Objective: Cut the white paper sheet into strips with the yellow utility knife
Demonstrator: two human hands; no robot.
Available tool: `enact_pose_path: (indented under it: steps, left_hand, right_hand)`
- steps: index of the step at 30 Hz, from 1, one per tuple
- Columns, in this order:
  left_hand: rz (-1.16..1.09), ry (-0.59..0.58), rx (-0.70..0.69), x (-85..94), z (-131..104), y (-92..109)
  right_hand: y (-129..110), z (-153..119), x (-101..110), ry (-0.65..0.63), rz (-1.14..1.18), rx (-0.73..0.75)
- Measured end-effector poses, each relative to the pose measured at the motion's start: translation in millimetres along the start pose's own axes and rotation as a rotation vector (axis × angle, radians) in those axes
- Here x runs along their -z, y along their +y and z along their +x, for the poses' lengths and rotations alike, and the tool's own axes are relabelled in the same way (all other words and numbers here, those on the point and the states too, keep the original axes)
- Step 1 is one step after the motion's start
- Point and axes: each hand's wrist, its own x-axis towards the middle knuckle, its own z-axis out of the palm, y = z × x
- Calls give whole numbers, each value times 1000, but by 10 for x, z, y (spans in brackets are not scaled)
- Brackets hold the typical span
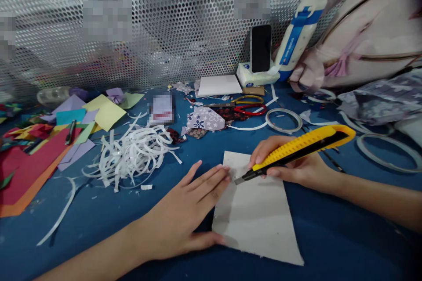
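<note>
A pale grey piece of cardboard (255,217) lies flat on the blue table in front of me. My left hand (184,213) rests at its left edge, fingers stretched out, the fingertips and thumb touching the board. In my right hand (296,169) is a yellow and black utility knife (303,147), held at a slant. Its short metal blade points down and left at the upper part of the cardboard, close to my left fingertips. Whether the blade tip touches the surface I cannot tell.
White paper strips (132,158) are heaped left of centre. Coloured paper (36,162) spreads at the far left. Behind lie red-handled scissors (250,109), patterned fabric (205,118) and a tape roll (284,120). A phone (260,48) stands before the perforated metal panel (184,22); a pink bag (372,35) is at right.
</note>
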Motion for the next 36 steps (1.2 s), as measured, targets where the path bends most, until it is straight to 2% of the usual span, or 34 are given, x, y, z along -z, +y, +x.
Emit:
enact_pose_path:
  steps: [10, 18, 28, 32, 36]
  left_hand:
    - [55, -62, -1, -7, -12, 2]
    - [7, -38, -18, 5, -4, 3]
    - [155, -75, -36, -19, -5, 25]
    - [200, -66, -47, -11, 5, 53]
    - [212, -53, -59, -6, 15, 79]
  right_hand:
    - [-12, 1, 13, -29, -18, 29]
    - [-32, 25, 20, -40, -12, 41]
    - [-34, 6, -37, -184, 290, -73]
    - [38, 24, -58, -159, 318, 6]
    - [85, 24, -41, -115, 215, 12]
